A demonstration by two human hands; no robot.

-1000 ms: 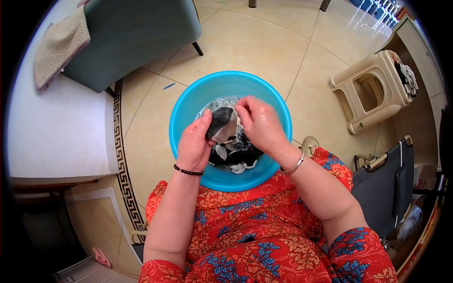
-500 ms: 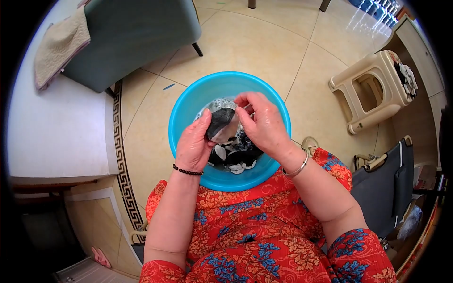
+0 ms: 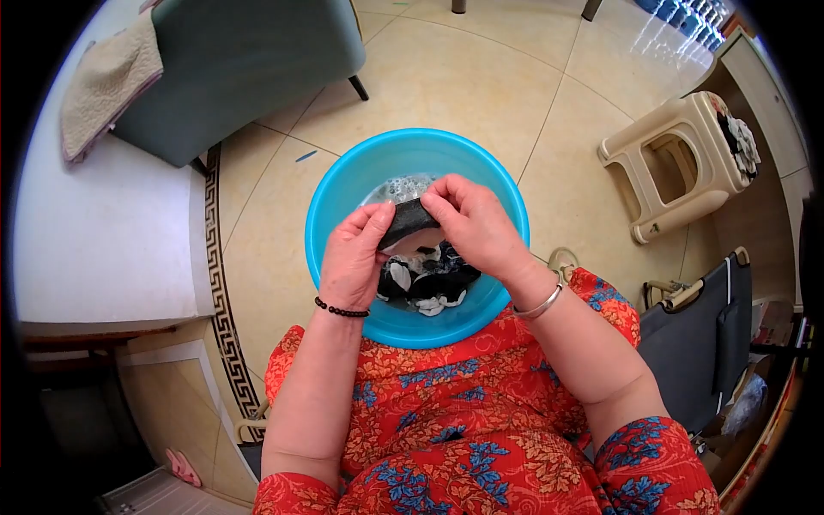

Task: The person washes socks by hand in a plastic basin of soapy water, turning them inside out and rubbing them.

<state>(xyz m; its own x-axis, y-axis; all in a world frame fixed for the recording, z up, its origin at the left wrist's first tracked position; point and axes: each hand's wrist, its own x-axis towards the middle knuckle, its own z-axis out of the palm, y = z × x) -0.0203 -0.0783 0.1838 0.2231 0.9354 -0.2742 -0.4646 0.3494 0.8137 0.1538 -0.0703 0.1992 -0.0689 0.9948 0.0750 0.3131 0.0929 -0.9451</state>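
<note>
A dark grey and pale cloth (image 3: 408, 225) is stretched between my two hands above a blue basin (image 3: 418, 337). My left hand (image 3: 354, 249) pinches its left end, thumb on top. The right end is pinched by my right hand (image 3: 477, 225), with the thumb against the cloth. Below them, wet black and white cloths (image 3: 438, 281) lie in the basin, and sudsy water (image 3: 405, 187) shows at its far side. My palms hide part of the held cloth.
A beige plastic stool (image 3: 678, 167) with cloths on it stands at the right, above a dark folding chair (image 3: 695, 339). At the upper left is a grey-green chair (image 3: 257, 77). Pink slippers (image 3: 183, 468) lie on the floor at the lower left.
My right hand has come down and left onto the cloth and now grips its right end. The cloth has turned from a slanted, bunched shape to a flatter band between both hands.
</note>
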